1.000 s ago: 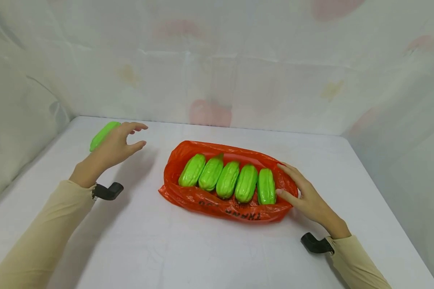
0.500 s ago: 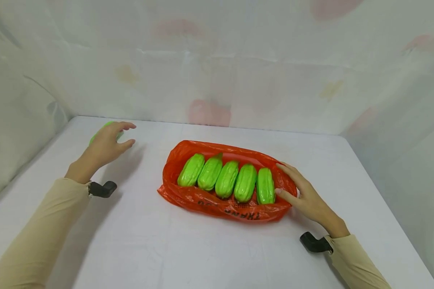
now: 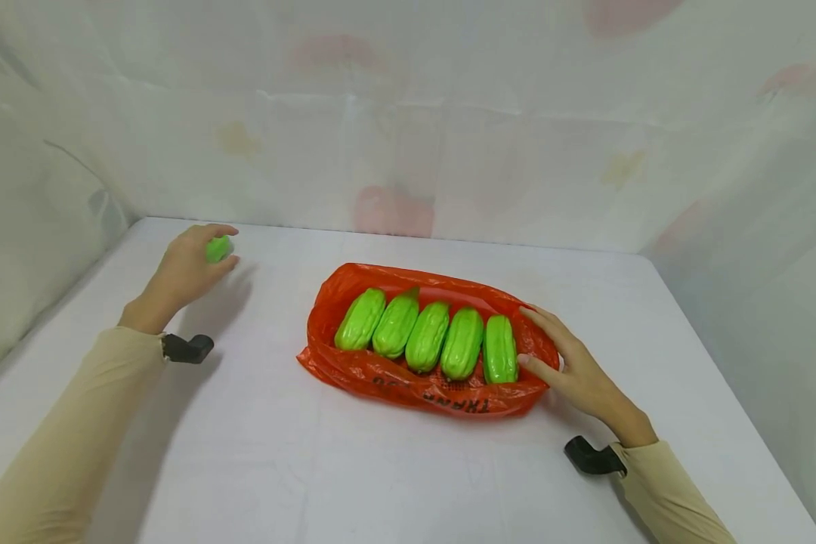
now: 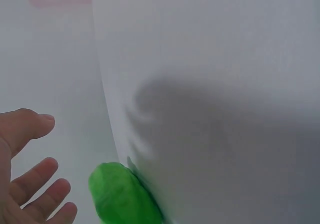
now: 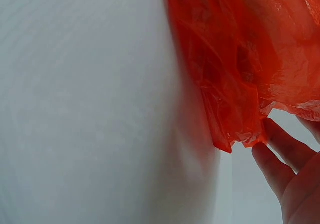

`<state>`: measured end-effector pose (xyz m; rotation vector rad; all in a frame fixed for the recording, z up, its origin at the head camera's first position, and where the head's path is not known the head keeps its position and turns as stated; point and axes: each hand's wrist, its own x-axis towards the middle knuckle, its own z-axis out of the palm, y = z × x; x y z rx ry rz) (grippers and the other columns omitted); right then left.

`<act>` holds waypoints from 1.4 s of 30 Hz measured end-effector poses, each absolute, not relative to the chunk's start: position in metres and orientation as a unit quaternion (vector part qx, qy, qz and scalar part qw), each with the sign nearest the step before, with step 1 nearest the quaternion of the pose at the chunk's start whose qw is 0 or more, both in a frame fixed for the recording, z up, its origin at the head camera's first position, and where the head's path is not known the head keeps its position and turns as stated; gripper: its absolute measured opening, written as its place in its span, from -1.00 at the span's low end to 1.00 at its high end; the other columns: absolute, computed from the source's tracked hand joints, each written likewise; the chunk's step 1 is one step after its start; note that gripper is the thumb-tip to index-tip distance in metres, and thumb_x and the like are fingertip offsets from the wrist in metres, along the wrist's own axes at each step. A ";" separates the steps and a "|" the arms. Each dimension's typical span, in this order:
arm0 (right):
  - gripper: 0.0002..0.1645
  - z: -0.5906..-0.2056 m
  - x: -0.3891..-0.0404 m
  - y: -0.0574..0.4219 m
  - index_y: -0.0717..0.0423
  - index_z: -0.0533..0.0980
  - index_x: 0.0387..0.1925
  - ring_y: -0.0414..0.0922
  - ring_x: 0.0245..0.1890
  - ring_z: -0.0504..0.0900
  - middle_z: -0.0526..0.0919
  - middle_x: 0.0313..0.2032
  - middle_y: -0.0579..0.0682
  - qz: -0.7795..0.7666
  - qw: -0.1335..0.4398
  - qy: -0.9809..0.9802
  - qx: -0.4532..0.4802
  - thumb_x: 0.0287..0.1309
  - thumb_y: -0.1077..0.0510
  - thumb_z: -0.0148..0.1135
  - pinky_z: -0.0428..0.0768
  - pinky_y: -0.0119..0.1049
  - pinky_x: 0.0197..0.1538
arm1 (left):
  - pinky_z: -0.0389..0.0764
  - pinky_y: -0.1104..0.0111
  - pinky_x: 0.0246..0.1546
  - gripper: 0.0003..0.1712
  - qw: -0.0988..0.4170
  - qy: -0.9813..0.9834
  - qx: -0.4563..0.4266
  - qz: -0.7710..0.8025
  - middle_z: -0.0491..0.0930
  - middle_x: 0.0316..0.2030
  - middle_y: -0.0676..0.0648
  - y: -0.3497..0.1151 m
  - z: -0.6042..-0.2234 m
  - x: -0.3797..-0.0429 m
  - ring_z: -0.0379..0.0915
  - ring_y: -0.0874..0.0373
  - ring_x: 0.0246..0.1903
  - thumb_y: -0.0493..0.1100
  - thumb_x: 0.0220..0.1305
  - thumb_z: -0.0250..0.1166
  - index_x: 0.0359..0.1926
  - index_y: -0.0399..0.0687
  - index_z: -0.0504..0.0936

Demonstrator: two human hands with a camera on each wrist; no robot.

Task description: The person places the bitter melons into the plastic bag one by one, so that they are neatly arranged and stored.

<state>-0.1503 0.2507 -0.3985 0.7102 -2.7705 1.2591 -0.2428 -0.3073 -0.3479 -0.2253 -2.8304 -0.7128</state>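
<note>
At the far left of the table, my left hand (image 3: 182,266) hovers over a lone bright green, ridged, gourd-like piece (image 3: 219,248), fingers and thumb spread apart. In the left wrist view that green piece (image 4: 122,194) lies on the white surface, apart from the fingertips. An orange-red plastic bag (image 3: 353,378) lies in the middle with its mouth facing up, its rim rolled down. Several similar green pieces (image 3: 427,338) sit side by side inside. My right hand (image 3: 581,378) rests at the bag's right end, thumb and index finger over the rim; other fingers (image 5: 274,170) touch its outside.
A white cloth covers the table (image 3: 381,476). Pale patterned sheeting (image 3: 299,151) hangs as a wall behind and along both sides. Each wrist carries a black camera mount (image 3: 187,348).
My left hand has moved left and slightly back, from beside the lone green piece to over it. The right hand and the bag have stayed where they were.
</note>
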 end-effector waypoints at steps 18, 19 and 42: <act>-0.20 -0.398 -0.151 0.250 -0.03 0.16 0.50 0.25 0.48 0.13 0.14 0.50 0.15 0.400 0.012 -0.888 0.227 0.31 0.11 0.24 0.22 0.40 0.34 | 0.19 -0.22 0.11 -0.44 0.112 -0.962 -0.046 -0.244 0.28 0.26 -0.54 -0.334 -0.355 -0.252 0.13 -0.45 0.22 -0.28 0.26 0.23 0.27 -0.32 0.39; -0.20 -0.398 -0.151 0.250 -0.03 0.16 0.50 0.25 0.48 0.14 0.15 0.49 0.15 0.401 0.012 -0.888 0.227 0.31 0.11 0.24 0.23 0.40 0.34 | 0.19 -0.22 0.09 -0.43 0.109 -0.963 -0.041 -0.245 0.26 0.26 -0.55 -0.335 -0.355 -0.252 0.13 -0.45 0.21 -0.27 0.26 0.23 0.29 -0.31 0.38; -0.21 -0.400 -0.151 0.251 -0.04 0.16 0.50 0.24 0.47 0.16 0.16 0.49 0.14 0.398 0.014 -0.888 0.230 0.32 0.12 0.23 0.25 0.40 0.32 | 0.18 -0.40 0.18 -0.24 -0.015 -0.978 -0.008 -0.209 0.14 0.28 -0.67 -0.348 -0.355 -0.255 0.13 -0.57 0.20 -0.40 0.18 0.10 0.42 -0.28 0.11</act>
